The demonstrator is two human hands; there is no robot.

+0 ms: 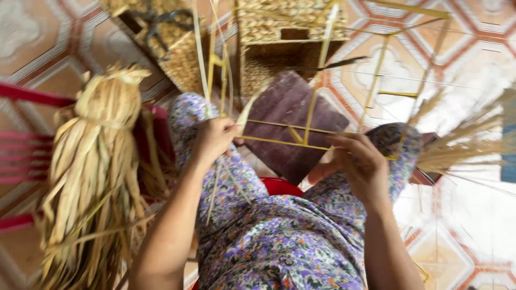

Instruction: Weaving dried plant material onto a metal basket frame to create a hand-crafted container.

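Person is sitting on a red stool (pixel 279 186) over a patterned tiled floor (pixel 462 59), knees in floral trousers (pixel 279 241). Left hand (pixel 215 138) is closing around yellow straw strips (pixel 279 140), pinching them above the left knee. Right hand (pixel 361 164) is curling its fingers on the same strips. Purple board (pixel 290 107) is lying between the knees. Straw bundle (pixel 94 172) is leaning on a red chair (pixel 21 96); woven baskets (pixel 274 32) are sitting beyond.

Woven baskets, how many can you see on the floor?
2. One basket sits at the top left, past the knees. The other basket is at the top middle, beside it. More may be hidden beyond the picture's top edge.
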